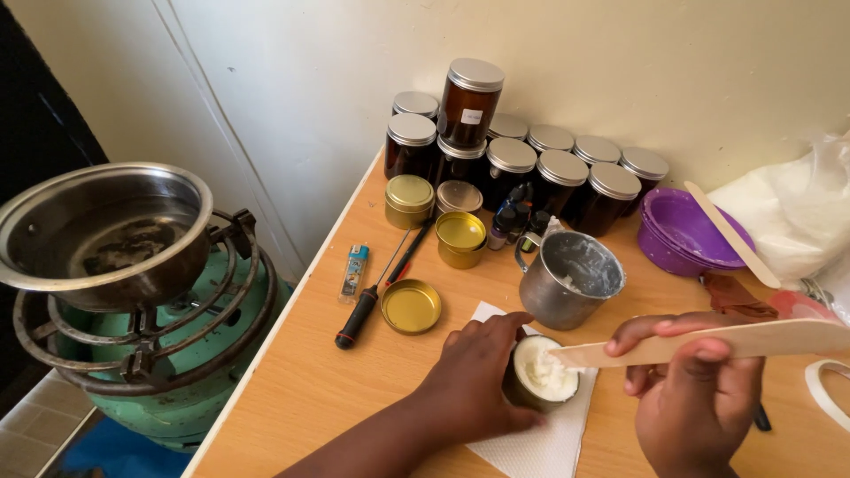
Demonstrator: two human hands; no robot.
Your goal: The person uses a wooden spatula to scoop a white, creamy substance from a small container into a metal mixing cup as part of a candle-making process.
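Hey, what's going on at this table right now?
A person is working white cream in a small round tin that sits on a paper towel. The left hand grips the tin's side, and the right hand holds a wooden spatula, its tip at the cream. A cream-smeared metal mug stands just behind, with open gold tins and lidded dark jars beyond.

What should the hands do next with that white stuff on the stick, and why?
Probably wipe the wooden stick against the rim of the small gold tin. The right hand holds the stick's tip over the tin, which already looks full of white cream, and the left hand steadies the tin on the paper towel.
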